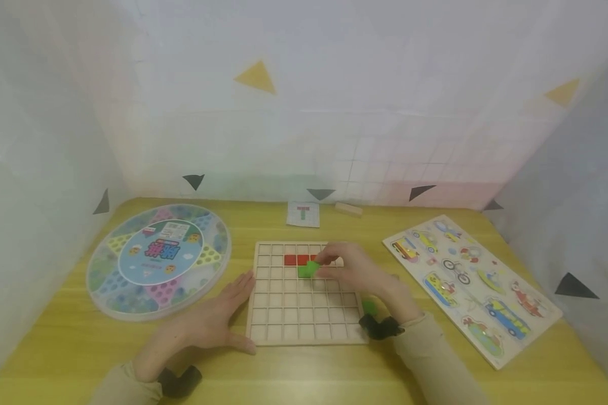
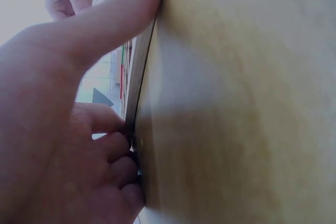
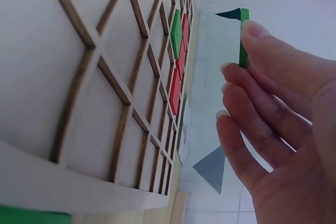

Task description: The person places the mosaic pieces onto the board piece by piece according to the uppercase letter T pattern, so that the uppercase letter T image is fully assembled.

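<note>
A wooden grid board (image 1: 278,301) lies in front of me on the table. Three red square tiles (image 1: 290,260) fill a row of cells near its far side. One green tile (image 3: 176,34) sits in a cell below the middle red one. Between thumb and fingertips my right hand (image 1: 352,267) pinches another green tile (image 3: 243,45), raised over the board close to the placed green tile. My left hand (image 1: 210,318) rests on the table at the board's left side, its thumb and fingers spread against the edge.
Left of the board lies a round, colourful game box (image 1: 159,261). A wooden picture puzzle (image 1: 471,281) lies at the right. Behind the board are a small card with a T pattern (image 1: 303,215) and a wooden block (image 1: 348,209). Something green (image 1: 370,306) shows beneath my right wrist.
</note>
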Demonstrator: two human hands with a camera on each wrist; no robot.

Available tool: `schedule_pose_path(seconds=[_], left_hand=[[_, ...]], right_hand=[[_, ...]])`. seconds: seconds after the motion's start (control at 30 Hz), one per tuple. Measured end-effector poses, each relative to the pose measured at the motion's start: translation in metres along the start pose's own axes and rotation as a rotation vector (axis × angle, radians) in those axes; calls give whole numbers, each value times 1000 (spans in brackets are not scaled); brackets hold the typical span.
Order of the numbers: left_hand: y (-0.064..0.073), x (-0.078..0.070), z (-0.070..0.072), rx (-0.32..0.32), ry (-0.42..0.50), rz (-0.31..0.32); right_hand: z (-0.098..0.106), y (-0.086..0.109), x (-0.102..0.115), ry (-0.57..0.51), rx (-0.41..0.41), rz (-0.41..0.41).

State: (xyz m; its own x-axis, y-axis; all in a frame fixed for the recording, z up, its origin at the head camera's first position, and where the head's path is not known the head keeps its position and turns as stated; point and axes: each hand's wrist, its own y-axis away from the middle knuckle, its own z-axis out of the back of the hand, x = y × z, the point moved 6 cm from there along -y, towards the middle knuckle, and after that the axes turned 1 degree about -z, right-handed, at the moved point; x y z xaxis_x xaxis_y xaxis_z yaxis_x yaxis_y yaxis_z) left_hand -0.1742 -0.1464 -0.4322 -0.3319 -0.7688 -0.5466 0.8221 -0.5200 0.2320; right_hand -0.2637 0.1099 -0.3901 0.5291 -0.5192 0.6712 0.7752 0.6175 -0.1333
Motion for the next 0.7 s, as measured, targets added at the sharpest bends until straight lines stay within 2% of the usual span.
schedule_pose_path(seconds=[0.4, 0.7], left_hand=[[0, 1, 0, 2, 16, -4], [1, 0, 1, 2, 8, 0]], right_hand=[[-4, -1, -1, 25, 11, 10], [-9, -2, -3, 11, 53, -61]])
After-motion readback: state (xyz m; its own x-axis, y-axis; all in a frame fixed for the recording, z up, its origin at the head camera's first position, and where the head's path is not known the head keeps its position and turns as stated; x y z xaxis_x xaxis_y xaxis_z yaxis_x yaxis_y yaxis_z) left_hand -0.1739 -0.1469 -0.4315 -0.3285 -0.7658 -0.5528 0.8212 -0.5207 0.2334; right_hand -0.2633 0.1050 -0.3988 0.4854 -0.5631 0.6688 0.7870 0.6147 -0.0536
